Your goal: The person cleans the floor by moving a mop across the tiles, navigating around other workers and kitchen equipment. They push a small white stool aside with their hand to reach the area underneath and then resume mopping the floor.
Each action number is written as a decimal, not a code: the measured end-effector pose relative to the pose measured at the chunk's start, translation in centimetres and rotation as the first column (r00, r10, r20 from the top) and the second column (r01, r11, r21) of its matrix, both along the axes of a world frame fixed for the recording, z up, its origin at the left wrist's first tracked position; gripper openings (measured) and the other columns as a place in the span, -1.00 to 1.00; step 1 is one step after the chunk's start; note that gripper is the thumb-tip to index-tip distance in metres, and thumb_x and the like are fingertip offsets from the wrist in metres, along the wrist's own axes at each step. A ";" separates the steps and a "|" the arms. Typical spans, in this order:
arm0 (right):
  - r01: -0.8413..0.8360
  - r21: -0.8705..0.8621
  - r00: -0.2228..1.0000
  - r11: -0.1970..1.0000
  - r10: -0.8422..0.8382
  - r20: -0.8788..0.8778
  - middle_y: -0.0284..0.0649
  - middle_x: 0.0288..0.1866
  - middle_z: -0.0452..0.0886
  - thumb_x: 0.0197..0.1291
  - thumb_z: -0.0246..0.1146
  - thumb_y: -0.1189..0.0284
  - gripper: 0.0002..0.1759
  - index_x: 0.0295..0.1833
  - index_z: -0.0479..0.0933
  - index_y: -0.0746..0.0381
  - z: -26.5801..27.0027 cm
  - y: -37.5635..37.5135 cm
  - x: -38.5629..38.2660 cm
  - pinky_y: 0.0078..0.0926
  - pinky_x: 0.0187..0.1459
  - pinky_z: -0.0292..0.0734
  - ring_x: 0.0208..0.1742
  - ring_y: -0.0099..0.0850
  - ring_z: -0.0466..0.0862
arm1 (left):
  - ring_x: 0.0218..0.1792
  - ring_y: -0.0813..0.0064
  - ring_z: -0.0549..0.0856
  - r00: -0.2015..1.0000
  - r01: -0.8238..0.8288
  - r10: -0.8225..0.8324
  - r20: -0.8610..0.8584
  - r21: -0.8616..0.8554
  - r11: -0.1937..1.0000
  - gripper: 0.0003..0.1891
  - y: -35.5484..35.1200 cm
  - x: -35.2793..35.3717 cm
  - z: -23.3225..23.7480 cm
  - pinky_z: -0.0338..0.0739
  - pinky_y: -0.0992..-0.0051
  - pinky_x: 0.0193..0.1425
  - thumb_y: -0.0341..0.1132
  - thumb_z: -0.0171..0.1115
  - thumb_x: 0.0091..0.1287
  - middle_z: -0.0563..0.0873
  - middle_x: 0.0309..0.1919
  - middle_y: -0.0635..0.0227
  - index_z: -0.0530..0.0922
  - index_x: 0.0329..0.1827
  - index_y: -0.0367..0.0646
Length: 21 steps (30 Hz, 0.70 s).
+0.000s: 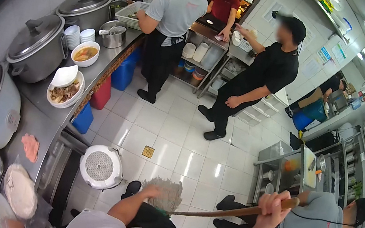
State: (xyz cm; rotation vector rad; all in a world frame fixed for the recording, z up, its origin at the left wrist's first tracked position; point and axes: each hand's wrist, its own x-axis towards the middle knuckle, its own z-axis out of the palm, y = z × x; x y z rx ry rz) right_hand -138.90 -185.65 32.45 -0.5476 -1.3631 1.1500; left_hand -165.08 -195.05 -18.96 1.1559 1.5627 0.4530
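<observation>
My right hand is wrapped around the upper part of a long wooden handle, raised at the right. The handle belongs to a mop, whose grey stringy head lies on the white tiled floor in front of me. My left hand overlaps the near left side of the mop head in this view, its fingers blurred. I cannot tell whether that hand holds anything. My black shoe stands just left of the mop head.
Large lidded pots and food bowls line the steel counter at left. A round white appliance sits on the floor. Two people stand ahead; another person bends by the right shelves. A floor drain lies midway.
</observation>
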 end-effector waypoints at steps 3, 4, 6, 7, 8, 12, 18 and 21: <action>0.257 -0.033 0.965 0.966 -0.255 0.058 -0.50 -0.66 0.18 0.42 0.26 0.46 -0.67 -0.32 0.23 0.11 -0.1 2.6 0.4 -0.61 -0.66 0.09 -0.74 -0.66 0.18 | 0.17 -0.04 0.73 0.948 -0.239 0.152 -0.279 -0.311 0.920 -0.36 -4.6 -11.2 -6.8 0.58 0.10 0.28 0.17 0.25 0.18 0.75 0.02 -0.20 0.76 -0.05 -0.33; 0.325 -0.046 0.945 0.945 -0.322 0.065 -0.50 -0.66 0.18 0.43 0.24 0.50 -0.67 -0.33 0.23 0.11 -0.1 3.3 0.9 -0.61 -0.67 0.08 -0.75 -0.66 0.19 | 0.18 -0.07 0.72 0.899 -0.295 0.198 -0.390 -0.206 0.933 -0.40 -6.5 -14.3 -6.4 0.58 0.10 0.32 0.07 0.29 0.17 0.74 0.05 -0.22 0.74 0.00 -0.36; 0.420 -0.079 0.907 0.904 -0.416 0.060 -0.54 -0.68 0.13 0.44 0.23 0.49 -0.69 -0.31 0.24 0.07 -0.7 4.7 3.0 -0.61 -0.70 0.12 -0.76 -0.71 0.15 | 0.23 -0.11 0.69 0.837 -0.488 0.329 -0.439 -0.324 0.810 -0.40 -9.1 -19.7 -6.3 0.57 0.09 0.34 -0.10 0.29 0.17 0.69 0.19 -0.19 0.65 0.21 -0.37; 0.481 -0.073 0.876 0.874 -0.475 0.079 -0.55 -0.68 0.12 0.44 0.23 0.48 -0.69 -0.32 0.25 0.06 -0.8 5.2 3.8 -0.61 -0.70 0.12 -0.76 -0.71 0.15 | 0.24 -0.11 0.69 0.845 -0.474 0.300 -0.443 -0.359 0.804 -0.43 -10.2 -22.2 -7.0 0.56 0.10 0.37 -0.11 0.28 0.19 0.70 0.16 -0.20 0.66 0.17 -0.36; 0.543 -0.067 0.839 0.837 -0.536 0.100 -0.55 -0.68 0.11 0.44 0.22 0.47 -0.69 -0.34 0.25 0.05 -0.8 5.5 4.6 -0.61 -0.70 0.12 -0.76 -0.71 0.14 | 0.24 -0.11 0.68 0.822 -0.540 0.370 -0.433 -0.385 0.749 -0.45 -10.7 -23.9 -6.0 0.54 0.11 0.39 -0.14 0.26 0.18 0.71 0.14 -0.21 0.67 0.18 -0.34; 0.636 -0.090 0.766 0.766 -0.614 0.192 -0.56 -0.68 0.08 0.47 0.21 0.39 -0.66 -0.38 0.24 0.03 -0.1 6.1 6.5 -0.59 -0.69 0.13 -0.76 -0.69 0.11 | 0.23 -0.12 0.68 0.792 -0.582 0.402 -0.459 -0.372 0.723 -0.42 -11.5 -27.9 -8.0 0.55 0.13 0.37 -0.10 0.30 0.17 0.70 0.14 -0.24 0.67 0.14 -0.39; 0.743 -0.143 0.654 0.653 -0.664 0.363 -0.53 -0.65 0.11 0.46 0.24 0.32 -0.61 -0.41 0.23 0.01 1.2 6.4 7.1 -0.52 -0.58 0.26 -0.70 -0.63 0.18 | 0.38 -0.06 0.56 0.761 -0.648 0.547 -0.350 -0.352 0.676 -0.31 -10.1 -27.4 -11.6 0.41 0.15 0.50 -0.22 0.38 0.14 0.59 0.30 -0.17 0.50 0.35 -0.35; 0.759 -0.143 0.625 0.635 -0.651 0.431 -0.53 -0.64 0.17 0.44 0.25 0.34 -0.67 -0.39 0.28 0.01 1.8 6.3 6.5 -0.49 -0.56 0.34 -0.68 -0.62 0.25 | 0.40 -0.07 0.51 0.784 -0.619 0.502 -0.366 -0.389 0.683 -0.31 -9.3 -27.2 -12.9 0.38 0.14 0.53 -0.21 0.38 0.15 0.58 0.29 -0.13 0.47 0.36 -0.34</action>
